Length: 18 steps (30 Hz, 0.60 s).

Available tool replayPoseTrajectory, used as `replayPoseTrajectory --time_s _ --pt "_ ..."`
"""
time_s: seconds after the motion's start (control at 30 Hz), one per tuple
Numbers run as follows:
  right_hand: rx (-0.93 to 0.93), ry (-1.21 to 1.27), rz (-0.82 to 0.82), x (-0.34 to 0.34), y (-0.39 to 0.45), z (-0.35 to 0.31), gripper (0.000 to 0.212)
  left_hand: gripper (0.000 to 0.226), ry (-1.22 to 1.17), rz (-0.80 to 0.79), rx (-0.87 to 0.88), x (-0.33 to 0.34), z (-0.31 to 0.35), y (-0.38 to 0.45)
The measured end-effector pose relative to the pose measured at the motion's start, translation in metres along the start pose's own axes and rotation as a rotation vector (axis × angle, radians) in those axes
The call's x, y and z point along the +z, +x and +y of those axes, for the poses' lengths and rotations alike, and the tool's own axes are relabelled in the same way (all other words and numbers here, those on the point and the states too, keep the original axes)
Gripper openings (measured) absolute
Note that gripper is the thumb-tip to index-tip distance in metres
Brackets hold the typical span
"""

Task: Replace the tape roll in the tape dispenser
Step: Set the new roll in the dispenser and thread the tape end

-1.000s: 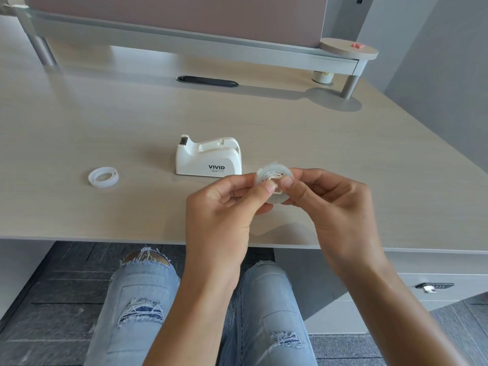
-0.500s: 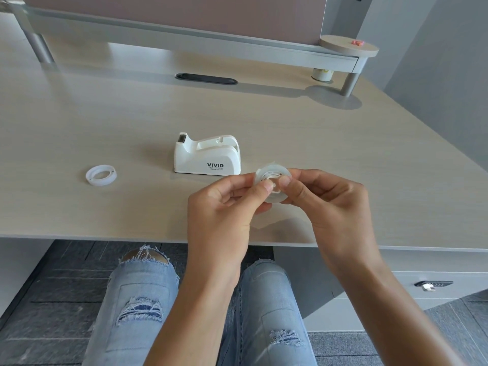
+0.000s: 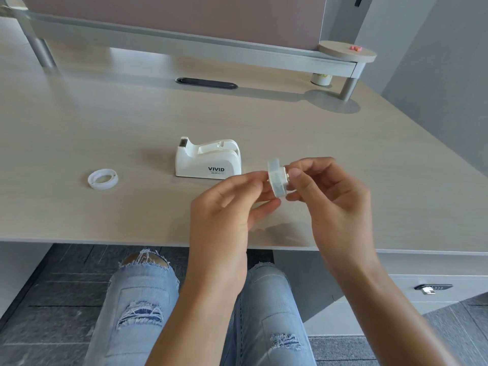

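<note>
A clear tape roll (image 3: 276,178) on a white hub is held edge-on between both hands, above the desk's front part. My left hand (image 3: 227,207) pinches its left side, and my right hand (image 3: 330,199) pinches the hub's stub on the right side. The white tape dispenser (image 3: 208,162), marked VIVID, stands on the desk just behind and to the left of the roll. Its cradle holds no roll and its cutter faces left. An empty white tape core ring (image 3: 103,178) lies flat on the desk, far to the left.
The beige desk (image 3: 369,159) has a black cable slot (image 3: 206,83) at the back and a raised grey shelf (image 3: 184,46) on legs. A small white cup (image 3: 320,79) sits under the shelf's right end. My knees in torn jeans are below the desk edge.
The roll has been turned from face-on to edge-on between my fingers and has shifted slightly to the right. The dispenser and the empty core ring have not moved.
</note>
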State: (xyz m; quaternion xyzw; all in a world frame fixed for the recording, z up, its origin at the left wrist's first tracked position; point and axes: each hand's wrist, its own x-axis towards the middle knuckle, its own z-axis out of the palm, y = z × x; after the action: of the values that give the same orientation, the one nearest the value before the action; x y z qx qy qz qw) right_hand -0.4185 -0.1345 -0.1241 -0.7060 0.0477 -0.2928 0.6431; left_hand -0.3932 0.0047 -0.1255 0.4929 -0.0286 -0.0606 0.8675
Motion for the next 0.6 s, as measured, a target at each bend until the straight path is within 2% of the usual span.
replayPoseTrajectory --time_s 0.1,0.17,0.27,0.37,0.5,0.6 --pt "0.004 -0.001 -0.054 0.003 -0.005 -0.005 0.023 0.012 -0.002 0.027 0.016 0.001 -0.001 -0.001" --pt "0.03 0.036 -0.108 0.004 -0.008 -0.008 0.026 0.008 0.015 0.053 0.049 0.003 0.0 -0.001" --pt "0.062 0.074 -0.185 0.003 -0.01 -0.012 0.025 0.01 0.056 0.083 0.112 0.003 -0.001 0.001" --pt "0.089 0.091 -0.186 0.0 -0.009 -0.011 0.028 0.018 0.101 0.109 0.113 0.001 -0.003 0.003" --pt "0.076 0.022 -0.223 -0.004 -0.006 -0.009 0.028 0.012 0.061 -0.029 0.006 -0.004 0.0 0.002" --pt "0.098 0.046 -0.236 -0.006 -0.005 -0.01 0.029 0.012 0.062 -0.083 0.008 -0.008 0.003 0.001"
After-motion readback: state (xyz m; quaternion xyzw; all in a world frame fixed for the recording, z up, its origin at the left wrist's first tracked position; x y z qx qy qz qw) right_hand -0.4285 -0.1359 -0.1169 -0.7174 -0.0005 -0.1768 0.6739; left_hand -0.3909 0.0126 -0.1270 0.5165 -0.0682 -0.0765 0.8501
